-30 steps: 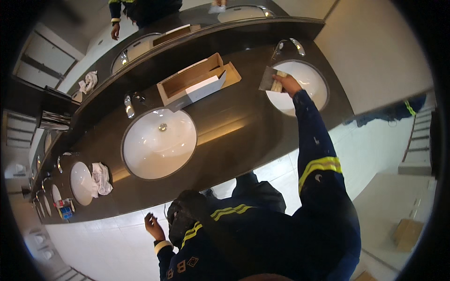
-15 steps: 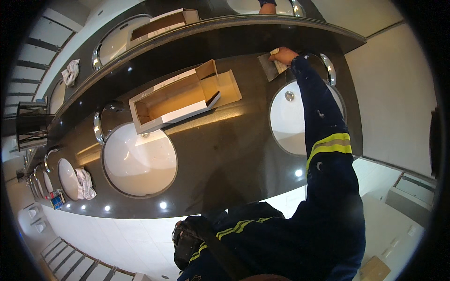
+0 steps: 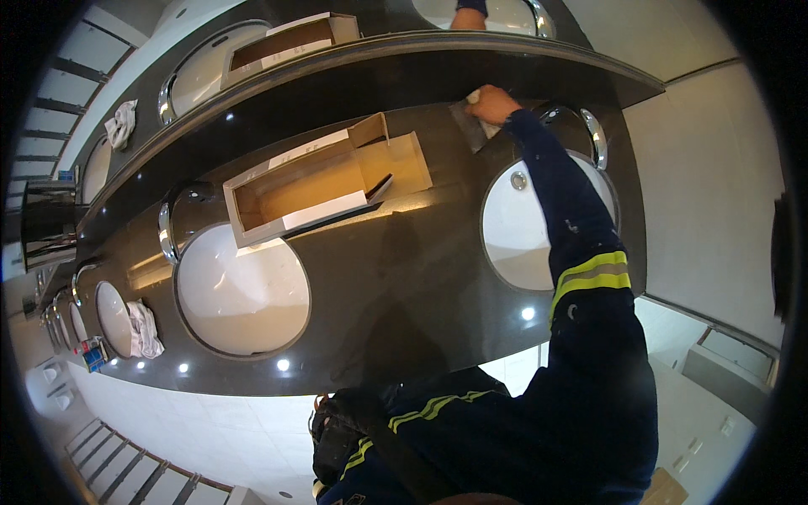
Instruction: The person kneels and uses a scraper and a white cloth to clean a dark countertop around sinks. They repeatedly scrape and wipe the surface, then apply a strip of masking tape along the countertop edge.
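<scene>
1. The right hand (image 3: 495,105) reached over the counter (image 3: 396,295), its fingers pinched around a scraper (image 3: 468,126) with a flat grey blade and a pale handle.
2. The scraper was beside the right tap (image 3: 596,139), to its left, near the foot of the dark backsplash (image 3: 404,84); its blade appeared to lie against the counter, behind and left of the right sink (image 3: 515,227).
3. The left hand was out of view, so the state of its fingers could not be told.
4. An open cardboard box (image 3: 307,189), white outside and brown inside, stood left of the scraper and well apart from it. Small dark printing marked its rear flap, too small to read.
5. The near-left corner of the box reached the rim of the larger sink (image 3: 244,290).
6. The right sleeve (image 3: 581,252) was dark blue with yellow-and-silver bands and a small pale curved mark below them; part of a printed emblem (image 3: 353,499) showed on the clothing at the lower edge.
7. Farther left, a whitish cloth (image 3: 145,330) lay beside another sink (image 3: 113,316), and beyond it a blue-and-red packet (image 3: 93,354), its label blurred.
</scene>
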